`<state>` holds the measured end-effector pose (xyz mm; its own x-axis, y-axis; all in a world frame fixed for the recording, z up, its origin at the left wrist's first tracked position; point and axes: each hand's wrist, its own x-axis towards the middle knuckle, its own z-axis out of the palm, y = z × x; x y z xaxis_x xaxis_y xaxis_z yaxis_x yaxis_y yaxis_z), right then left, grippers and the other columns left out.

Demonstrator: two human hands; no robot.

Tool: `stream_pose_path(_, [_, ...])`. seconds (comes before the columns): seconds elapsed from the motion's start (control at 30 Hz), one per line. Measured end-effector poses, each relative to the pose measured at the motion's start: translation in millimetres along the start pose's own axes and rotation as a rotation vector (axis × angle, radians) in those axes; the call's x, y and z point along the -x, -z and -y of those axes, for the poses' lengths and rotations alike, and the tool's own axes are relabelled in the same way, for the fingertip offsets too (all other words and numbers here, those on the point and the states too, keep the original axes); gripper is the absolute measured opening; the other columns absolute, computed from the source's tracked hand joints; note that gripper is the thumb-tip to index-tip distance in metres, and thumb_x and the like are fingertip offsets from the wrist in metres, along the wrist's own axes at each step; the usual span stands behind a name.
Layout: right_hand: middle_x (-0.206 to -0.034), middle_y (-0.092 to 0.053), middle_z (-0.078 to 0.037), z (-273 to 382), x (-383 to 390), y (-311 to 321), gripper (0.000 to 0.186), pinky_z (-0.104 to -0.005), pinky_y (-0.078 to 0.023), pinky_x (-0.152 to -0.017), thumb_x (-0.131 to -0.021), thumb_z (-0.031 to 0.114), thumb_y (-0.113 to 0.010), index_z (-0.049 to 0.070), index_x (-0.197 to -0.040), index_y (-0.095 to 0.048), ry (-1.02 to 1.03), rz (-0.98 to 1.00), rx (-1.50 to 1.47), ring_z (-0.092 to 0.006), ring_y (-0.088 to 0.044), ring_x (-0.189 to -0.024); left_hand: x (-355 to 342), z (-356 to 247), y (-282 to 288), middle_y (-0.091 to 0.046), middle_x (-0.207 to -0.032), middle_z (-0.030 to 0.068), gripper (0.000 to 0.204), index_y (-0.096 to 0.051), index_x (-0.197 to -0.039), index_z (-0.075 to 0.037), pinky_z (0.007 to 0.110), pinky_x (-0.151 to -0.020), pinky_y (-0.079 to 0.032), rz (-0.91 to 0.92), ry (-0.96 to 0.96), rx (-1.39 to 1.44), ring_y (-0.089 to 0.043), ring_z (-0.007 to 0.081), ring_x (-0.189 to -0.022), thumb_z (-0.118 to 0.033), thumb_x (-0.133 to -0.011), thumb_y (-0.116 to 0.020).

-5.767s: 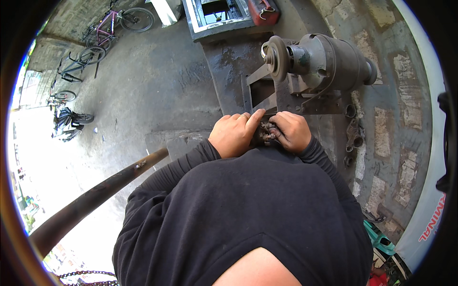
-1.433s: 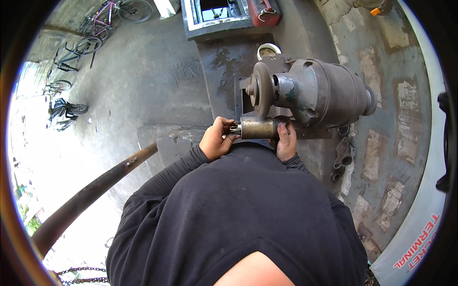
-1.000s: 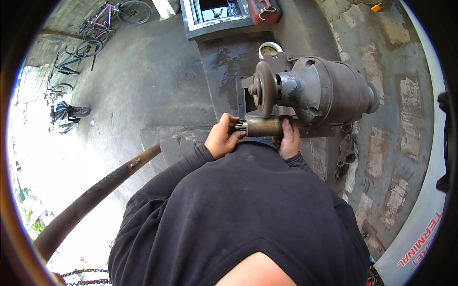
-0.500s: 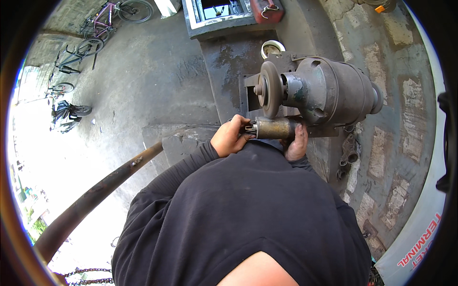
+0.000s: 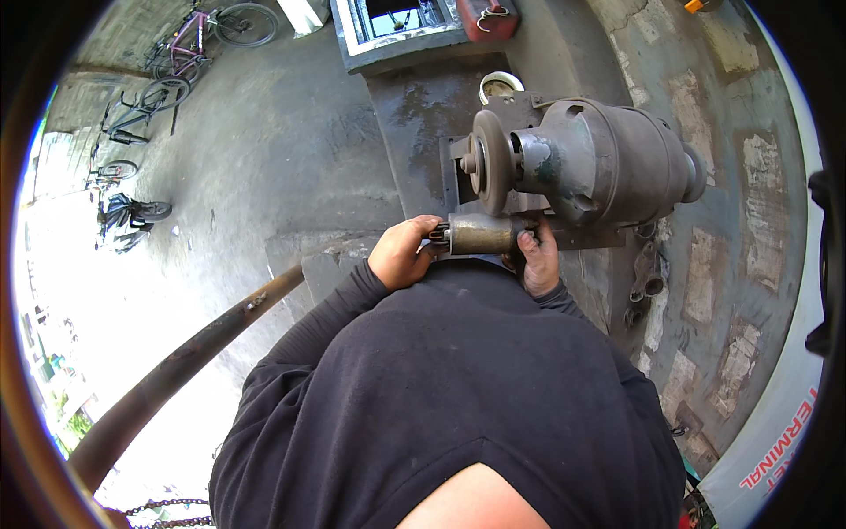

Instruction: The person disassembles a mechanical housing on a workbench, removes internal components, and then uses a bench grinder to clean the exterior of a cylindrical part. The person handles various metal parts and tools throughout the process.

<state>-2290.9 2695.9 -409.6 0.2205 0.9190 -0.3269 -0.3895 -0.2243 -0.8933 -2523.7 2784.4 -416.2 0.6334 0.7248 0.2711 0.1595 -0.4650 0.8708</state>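
Note:
My left hand [image 5: 401, 254] is closed on the left end of a worn, brassy-grey metal cylinder [image 5: 480, 234], its fingers around a small metal fitting there. My right hand [image 5: 539, 257] grips the cylinder's right end, thumb on top. The cylinder lies horizontally close against my dark shirt, just below the grinding wheel [image 5: 489, 161] of a large grey bench motor [image 5: 608, 163]; I cannot tell whether it touches the wheel or mount. The motor sits on a metal plate [image 5: 595, 238].
A rusty pipe [image 5: 194, 361] slants across the lower left. Bicycles [image 5: 185, 48] stand along the left wall. A white round container [image 5: 500, 86], a red box [image 5: 486, 19] and a framed basin [image 5: 397, 48] are behind the motor. Metal parts [image 5: 648, 282] lie right, beside worn concrete [image 5: 705, 264].
About six seconds ago both hands pinched small fittings; now they hold the cylinder. The motor and wheel appear lower in view. Over the last second, hands and cylinder have shifted only slightly.

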Motion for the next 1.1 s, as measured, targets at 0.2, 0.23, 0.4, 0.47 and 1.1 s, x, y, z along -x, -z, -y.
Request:
stream_pose_path(0.2, [-0.085,-0.055,-0.001,-7,-3,10,0.035,-0.0201,-0.038,-0.050,-0.095,0.036,-0.057,0.006,-0.111,-0.050,-0.024,-0.032,0.086,-0.0056,-0.049,-0.061,-7,-16,-3,-0.066,-0.098,0.0204,0.033,-0.046,-0.108,0.002,0.037,-0.077,-0.054,0.039,0.377,0.170,-0.067,0.0322,-0.092,0.001,-0.082,-0.066])
stream_pose_path(0.23, [-0.087,-0.054,0.000,0,-3,6,0.032,-0.0198,-0.039,-0.054,-0.096,0.034,-0.057,0.006,-0.111,-0.051,-0.100,0.002,0.048,-0.0051,-0.048,-0.064,-5,-17,0,-0.066,-0.098,0.0205,0.032,-0.045,-0.108,0.002,0.037,-0.078,-0.054,0.030,0.428,0.202,-0.067,0.0311,-0.093,0.001,-0.083,-0.065])
stream_pose_path(0.4, [-0.087,-0.052,0.002,-13,-11,-9,0.032,-0.0195,-0.037,-0.052,-0.097,0.037,-0.055,0.009,-0.111,-0.050,0.162,0.055,0.199,-0.0029,-0.046,-0.064,3,-18,12,-0.067,-0.098,0.0206,0.031,-0.045,-0.109,0.004,0.035,-0.081,-0.053,-0.017,0.440,0.190,-0.068,0.0281,-0.096,0.003,-0.084,-0.064])
stream_pose_path(0.47, [-0.089,-0.053,0.001,0,-3,-8,0.033,-0.0191,-0.039,-0.054,-0.096,0.037,-0.055,0.009,-0.114,-0.049,-0.045,0.053,0.055,-0.0043,-0.047,-0.065,0,-17,12,-0.066,-0.097,0.0207,0.033,-0.045,-0.109,0.004,0.036,-0.081,-0.054,0.019,0.398,0.170,-0.067,0.0308,-0.095,0.002,-0.083,-0.064])
stream_pose_path(1.1, [-0.090,-0.057,-0.008,29,21,10,0.036,-0.0269,-0.049,-0.051,-0.087,0.015,-0.067,0.001,-0.113,-0.048,0.027,0.128,-0.039,-0.0145,-0.059,-0.070,-11,-28,-1,-0.056,-0.115,0.0099,0.057,-0.044,-0.126,-0.002,0.029,-0.083,-0.051,0.125,0.611,0.632,-0.055,0.0144,-0.104,0.006,-0.075,-0.069])
